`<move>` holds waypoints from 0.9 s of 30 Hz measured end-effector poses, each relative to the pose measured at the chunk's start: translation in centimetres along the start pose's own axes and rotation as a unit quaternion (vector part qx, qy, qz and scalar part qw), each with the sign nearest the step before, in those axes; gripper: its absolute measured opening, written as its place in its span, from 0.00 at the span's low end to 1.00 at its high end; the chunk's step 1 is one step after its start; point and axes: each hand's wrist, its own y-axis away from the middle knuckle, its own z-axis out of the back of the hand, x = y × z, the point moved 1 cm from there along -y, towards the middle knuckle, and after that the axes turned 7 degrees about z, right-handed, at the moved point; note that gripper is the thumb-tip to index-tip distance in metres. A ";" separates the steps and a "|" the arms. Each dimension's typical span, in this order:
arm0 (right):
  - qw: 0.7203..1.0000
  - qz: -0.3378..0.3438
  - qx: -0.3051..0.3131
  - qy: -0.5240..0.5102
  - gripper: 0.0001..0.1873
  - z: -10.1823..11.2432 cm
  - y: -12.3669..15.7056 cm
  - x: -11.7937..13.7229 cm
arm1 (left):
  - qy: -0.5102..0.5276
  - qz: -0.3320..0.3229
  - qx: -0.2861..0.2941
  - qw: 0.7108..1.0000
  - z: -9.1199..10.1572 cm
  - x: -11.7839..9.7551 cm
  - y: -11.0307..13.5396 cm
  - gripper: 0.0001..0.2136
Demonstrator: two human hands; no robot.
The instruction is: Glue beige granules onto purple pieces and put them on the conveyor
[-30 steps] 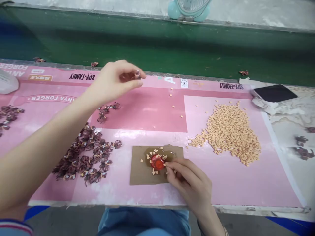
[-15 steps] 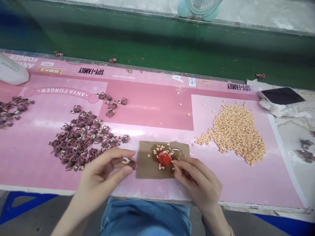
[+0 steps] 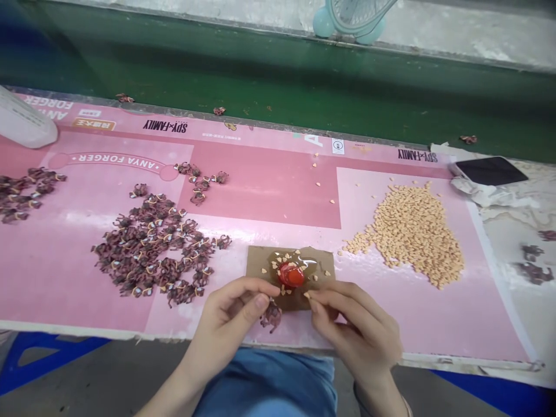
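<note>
Between thumb and fingers, my left hand (image 3: 237, 315) pinches a small dark purplish figure piece (image 3: 272, 316) that dangles near the table's front edge. My right hand (image 3: 358, 327) is closed in a pinch on a tiny beige piece (image 3: 307, 295), a short gap away from the figure piece. Behind both hands lies a brown card (image 3: 256, 260) with a wet, glossy patch. On it sits a red cap-like thing (image 3: 292, 276), ringed by several beige pieces.
A heap of purplish figure pieces (image 3: 152, 249) lies left, and a beige pile (image 3: 417, 231) lies right. A phone (image 3: 490, 171) rests on crumpled tissue (image 3: 482, 194). A white bottle (image 3: 26, 121) stands far left. Behind runs a green belt (image 3: 269, 75), with a fan (image 3: 354, 17) beyond.
My left hand has moved right, bringing the figure piece in front of the card. My right hand has drawn slightly back from the red cap with the beige piece.
</note>
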 end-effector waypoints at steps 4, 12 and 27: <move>0.998 -0.014 -0.023 -0.062 0.10 0.1 -0.7 1.8 | 0.006 0.013 0.057 0.998 0.2 1.0 -0.4 0.16; 0.999 -0.007 -0.012 -0.053 0.09 -0.4 -0.8 2.5 | -0.026 -0.049 0.025 0.998 0.0 0.9 -0.2 0.09; 0.983 0.104 0.057 0.142 0.11 -0.3 -1.2 4.1 | -0.129 -0.270 -0.098 0.949 -1.9 -0.1 0.0 0.19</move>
